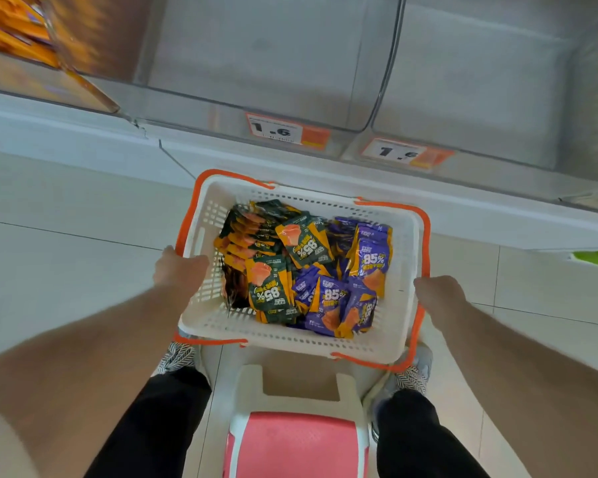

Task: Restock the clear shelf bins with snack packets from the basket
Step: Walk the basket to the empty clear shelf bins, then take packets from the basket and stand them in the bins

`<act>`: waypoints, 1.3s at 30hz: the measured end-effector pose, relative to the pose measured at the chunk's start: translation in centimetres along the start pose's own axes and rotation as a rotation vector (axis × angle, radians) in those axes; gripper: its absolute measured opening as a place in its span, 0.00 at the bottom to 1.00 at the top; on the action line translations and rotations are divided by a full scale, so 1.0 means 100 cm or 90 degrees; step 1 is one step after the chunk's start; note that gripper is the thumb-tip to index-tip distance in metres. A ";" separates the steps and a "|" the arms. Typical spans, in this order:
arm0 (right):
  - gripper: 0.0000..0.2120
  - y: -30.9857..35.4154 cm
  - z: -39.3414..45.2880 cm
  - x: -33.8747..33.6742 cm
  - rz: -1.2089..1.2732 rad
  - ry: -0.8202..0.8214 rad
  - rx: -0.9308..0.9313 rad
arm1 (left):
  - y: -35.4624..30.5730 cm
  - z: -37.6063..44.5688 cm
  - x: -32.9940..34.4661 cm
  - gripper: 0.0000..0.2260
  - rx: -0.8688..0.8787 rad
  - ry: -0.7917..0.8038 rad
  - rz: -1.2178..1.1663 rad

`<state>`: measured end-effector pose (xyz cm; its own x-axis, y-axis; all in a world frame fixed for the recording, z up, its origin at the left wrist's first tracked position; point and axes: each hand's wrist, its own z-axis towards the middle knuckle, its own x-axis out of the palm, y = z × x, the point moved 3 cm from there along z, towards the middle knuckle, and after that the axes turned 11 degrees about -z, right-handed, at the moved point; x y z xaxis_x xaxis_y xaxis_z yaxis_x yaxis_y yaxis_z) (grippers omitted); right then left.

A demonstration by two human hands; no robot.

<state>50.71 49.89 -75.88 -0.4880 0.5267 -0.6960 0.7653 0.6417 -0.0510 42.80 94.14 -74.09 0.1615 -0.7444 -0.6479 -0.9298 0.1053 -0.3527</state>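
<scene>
White basket (399, 267) of snack packets (301, 267)

A single wide-angle head-worn view looks steeply down and slightly forward from the person's own standpoint. Both forearms run in from the lower corners, and the left hand (179, 270) and right hand (437, 294) sit near mid-frame on either side of the white basket (290, 343). The legs and a pink-topped step stool (296, 443) lie directly below the lens. The clear shelf bins (256, 108) cross the upper edge, bowed and blurred by the lens.
</scene>
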 end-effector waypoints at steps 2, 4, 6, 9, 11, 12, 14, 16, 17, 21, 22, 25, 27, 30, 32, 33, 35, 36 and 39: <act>0.15 0.003 0.001 0.005 -0.043 -0.034 0.018 | 0.003 0.012 0.004 0.34 -0.002 -0.035 0.050; 0.19 0.003 0.008 0.022 -0.113 -0.037 0.034 | 0.012 0.026 0.013 0.38 -0.004 -0.025 0.083; 0.20 -0.001 0.020 0.047 -0.146 0.012 0.020 | 0.024 0.038 0.028 0.38 -0.031 0.011 0.075; 0.22 -0.014 0.024 0.072 -0.102 0.038 0.021 | 0.039 0.043 0.052 0.39 -0.070 0.000 0.038; 0.21 -0.022 0.026 0.068 -0.128 -0.043 0.008 | 0.038 0.042 0.060 0.41 -0.078 -0.038 0.049; 0.20 -0.026 0.028 0.064 -0.147 -0.064 -0.001 | 0.036 0.041 0.061 0.41 -0.083 -0.045 0.046; 0.19 -0.029 0.032 0.060 -0.166 -0.081 -0.016 | 0.036 0.041 0.064 0.40 -0.089 -0.049 0.037; 0.19 -0.030 0.033 0.055 -0.178 -0.081 -0.008 | 0.036 0.039 0.068 0.39 -0.093 -0.047 0.035; 0.18 -0.032 0.034 0.054 -0.180 -0.085 0.002 | 0.037 0.038 0.072 0.39 -0.090 -0.044 0.036; 0.18 -0.032 0.038 0.046 -0.182 -0.095 0.028 | 0.037 0.031 0.082 0.37 -0.091 -0.033 0.045; 0.18 -0.034 0.039 0.045 -0.178 -0.095 0.035 | 0.036 0.028 0.084 0.37 -0.092 -0.036 0.049; 0.18 -0.034 0.039 0.043 -0.176 -0.081 0.048 | 0.036 0.026 0.087 0.37 -0.084 -0.038 0.049; 0.19 -0.033 0.038 0.040 -0.169 -0.070 0.061 | 0.034 0.025 0.085 0.38 -0.086 -0.028 0.039; 0.23 -0.022 0.028 0.038 -0.210 -0.135 0.062 | 0.025 0.015 0.083 0.41 -0.039 -0.047 0.121; 0.25 -0.003 0.016 0.040 -0.368 -0.260 -0.097 | 0.009 -0.006 0.099 0.45 0.111 -0.019 0.208; 0.23 0.009 0.011 0.048 -0.447 -0.275 -0.220 | 0.000 -0.019 0.113 0.46 0.187 0.027 0.187; 0.22 0.023 0.008 0.072 -0.561 -0.165 -0.432 | -0.016 -0.045 0.141 0.44 0.276 0.135 0.117; 0.25 0.026 0.007 0.085 -0.602 -0.079 -0.479 | -0.022 -0.056 0.154 0.41 0.297 0.187 0.112; 0.22 0.024 0.011 0.102 -0.711 0.008 -0.493 | -0.025 -0.072 0.180 0.34 0.299 0.303 0.150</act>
<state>48.04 56.22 -83.87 -0.6946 -0.4733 -0.5417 -0.4656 0.8699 -0.1630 45.66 75.76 -80.00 -0.2885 -0.8630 -0.4147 -0.6634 0.4925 -0.5633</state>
